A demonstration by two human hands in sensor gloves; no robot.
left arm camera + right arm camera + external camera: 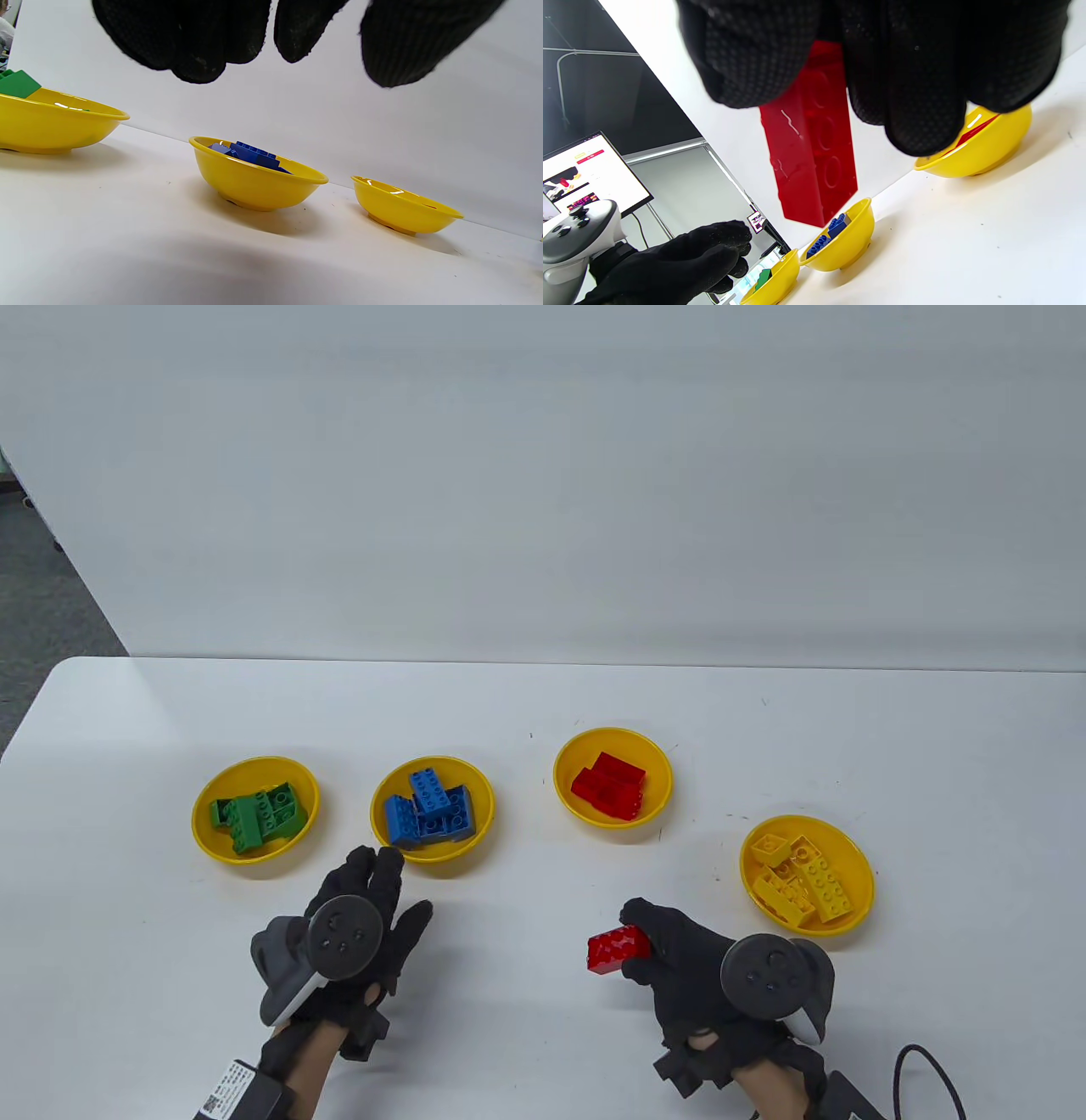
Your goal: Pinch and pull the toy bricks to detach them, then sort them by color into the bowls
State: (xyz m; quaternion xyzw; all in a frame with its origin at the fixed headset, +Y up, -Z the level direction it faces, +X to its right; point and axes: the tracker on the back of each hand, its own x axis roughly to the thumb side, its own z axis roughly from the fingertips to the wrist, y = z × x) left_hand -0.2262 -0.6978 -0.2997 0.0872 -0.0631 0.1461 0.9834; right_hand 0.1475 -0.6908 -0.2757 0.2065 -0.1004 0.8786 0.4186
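Table view: right hand [679,959] grips one red brick [618,951], thumb and fingers curled round it, likely headed for the red-brick bowl [612,814] just ahead of the fingertips. Left hand [361,916] relaxed, holding nothing, fingertips near the blue-brick bowl [433,853]. Four yellow bowls: green [254,848], blue, red, yellow [806,925]. Left wrist view: fingers [195,42] hang loose and free above the table [127,237]; three bowls visible below. Right wrist view: red brick pinched between fingers [916,84], studs facing camera, three bowls beyond.
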